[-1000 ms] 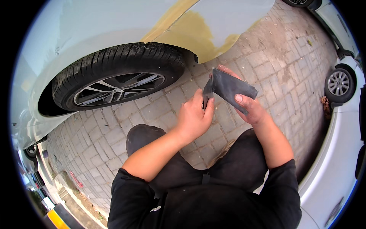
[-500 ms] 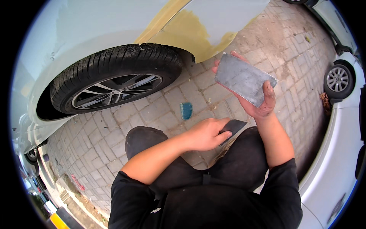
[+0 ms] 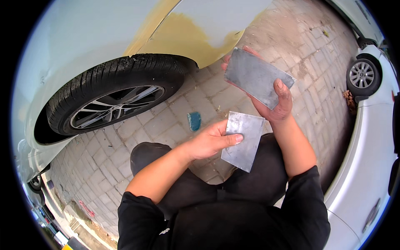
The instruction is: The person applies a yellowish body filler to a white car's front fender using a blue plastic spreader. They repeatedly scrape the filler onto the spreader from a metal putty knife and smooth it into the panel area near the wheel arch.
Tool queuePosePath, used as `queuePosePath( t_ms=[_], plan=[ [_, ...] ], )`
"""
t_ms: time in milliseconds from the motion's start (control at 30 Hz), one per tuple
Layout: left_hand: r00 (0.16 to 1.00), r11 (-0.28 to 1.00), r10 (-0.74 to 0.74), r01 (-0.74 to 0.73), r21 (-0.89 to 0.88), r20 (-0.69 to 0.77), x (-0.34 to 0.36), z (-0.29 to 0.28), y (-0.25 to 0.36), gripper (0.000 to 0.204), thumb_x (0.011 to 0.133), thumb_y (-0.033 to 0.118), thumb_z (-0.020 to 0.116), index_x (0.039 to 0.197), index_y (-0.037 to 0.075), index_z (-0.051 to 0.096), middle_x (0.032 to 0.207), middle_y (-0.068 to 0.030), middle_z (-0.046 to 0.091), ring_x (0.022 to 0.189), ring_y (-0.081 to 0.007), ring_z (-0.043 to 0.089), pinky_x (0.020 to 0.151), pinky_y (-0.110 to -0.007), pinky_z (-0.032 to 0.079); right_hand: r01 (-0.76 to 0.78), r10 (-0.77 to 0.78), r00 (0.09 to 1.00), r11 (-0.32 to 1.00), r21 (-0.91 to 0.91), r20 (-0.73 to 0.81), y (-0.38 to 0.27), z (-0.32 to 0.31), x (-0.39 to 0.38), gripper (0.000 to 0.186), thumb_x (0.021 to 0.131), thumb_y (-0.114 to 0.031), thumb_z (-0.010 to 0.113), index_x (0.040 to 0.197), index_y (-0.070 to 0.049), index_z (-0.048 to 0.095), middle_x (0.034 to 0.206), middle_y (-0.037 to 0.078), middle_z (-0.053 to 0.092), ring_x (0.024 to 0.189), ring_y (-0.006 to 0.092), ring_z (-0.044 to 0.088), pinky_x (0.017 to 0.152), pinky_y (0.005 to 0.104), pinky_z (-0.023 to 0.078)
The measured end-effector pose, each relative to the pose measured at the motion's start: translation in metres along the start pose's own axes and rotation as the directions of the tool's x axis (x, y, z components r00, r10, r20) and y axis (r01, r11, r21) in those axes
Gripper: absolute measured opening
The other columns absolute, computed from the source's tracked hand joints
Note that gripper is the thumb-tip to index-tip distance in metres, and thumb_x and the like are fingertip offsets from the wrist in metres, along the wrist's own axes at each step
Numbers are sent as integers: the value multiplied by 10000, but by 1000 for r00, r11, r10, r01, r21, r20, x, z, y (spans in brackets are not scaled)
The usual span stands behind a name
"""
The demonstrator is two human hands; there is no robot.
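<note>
My left hand (image 3: 209,141) pinches a thin grey metal filler scraper (image 3: 245,146) at its left edge, thumb on top. The scraper's broad face is turned up, above my thighs. A larger rectangular grey metal plate (image 3: 256,75) lies across the palm of my right hand (image 3: 281,109); that thumb presses on its near right corner, and fingertips show beyond its far left edge. The plate's face looks smudged. Just beyond the scraper, the two tools are close together. Ahead of me, yellowish filler (image 3: 179,37) covers part of a pale car's body panel (image 3: 100,33) beside the wheel arch.
The car's front tyre (image 3: 121,93) is at the left. A flat blue-green piece (image 3: 194,121) lies on the paving bricks (image 3: 166,125) between tyre and left hand. A white car (image 3: 354,166) stands close along my right side. My bent knees (image 3: 150,156) are below my hands.
My left hand has turned the scraper from dark and edge-tilted to broad face up, and shifted slightly left. The view has moved, so the plate and right hand appear a little further left.
</note>
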State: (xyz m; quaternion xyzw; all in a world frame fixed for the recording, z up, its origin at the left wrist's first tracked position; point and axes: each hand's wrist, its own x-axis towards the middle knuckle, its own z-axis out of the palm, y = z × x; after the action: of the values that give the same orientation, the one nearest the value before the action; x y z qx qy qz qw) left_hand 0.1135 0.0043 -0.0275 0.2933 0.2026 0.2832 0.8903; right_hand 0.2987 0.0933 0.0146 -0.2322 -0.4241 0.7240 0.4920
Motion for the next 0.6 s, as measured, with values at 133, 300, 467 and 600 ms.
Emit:
queuePosePath(
  t_ms=[133, 300, 467, 600],
  plan=[
    [994, 995, 91, -93, -25, -64, -4, -14, 16, 398, 1009, 185, 602, 1369, 44, 505, 1266, -38, 624, 1149, -127, 590, 996, -329, 465, 26, -27, 999, 999, -34, -37, -3, -5, 1, 1037, 800, -593, 632, 1540, 14, 230, 1500, 277, 386, 1380, 418, 424, 1136, 532, 332],
    [998, 990, 60, -63, -126, -27, -1, -10, 17, 393, 1007, 197, 605, 1358, 43, 518, 1238, -29, 640, 1120, -130, 605, 983, -327, 469, 42, -42, 999, 999, 32, -20, 0, -5, 0, 940, 824, -488, 681, 1519, 2, 281, 1408, 197, 502, 1308, 349, 511, 1070, 488, 426],
    [967, 975, -223, 219, 48, 122, 28, 0, -50, 355, 999, 166, 620, 1312, 9, 558, 1213, -27, 654, 1111, -100, 581, 973, -314, 470, 0, 0, 1000, 1000, -2, -23, 2, -5, 2, 943, 811, -479, 690, 1519, -6, 284, 1412, 186, 496, 1313, 337, 508, 1077, 478, 421],
    [896, 644, -443, 289, 708, 37, 22, 1, -80, 342, 943, 208, 676, 1172, -39, 618, 998, -141, 706, 938, -210, 644, 843, -359, 495, -47, 45, 999, 997, -63, -28, 4, 0, 3, 1038, 789, -559, 643, 1535, 35, 235, 1477, 265, 428, 1353, 406, 464, 1096, 513, 386]
  ],
)
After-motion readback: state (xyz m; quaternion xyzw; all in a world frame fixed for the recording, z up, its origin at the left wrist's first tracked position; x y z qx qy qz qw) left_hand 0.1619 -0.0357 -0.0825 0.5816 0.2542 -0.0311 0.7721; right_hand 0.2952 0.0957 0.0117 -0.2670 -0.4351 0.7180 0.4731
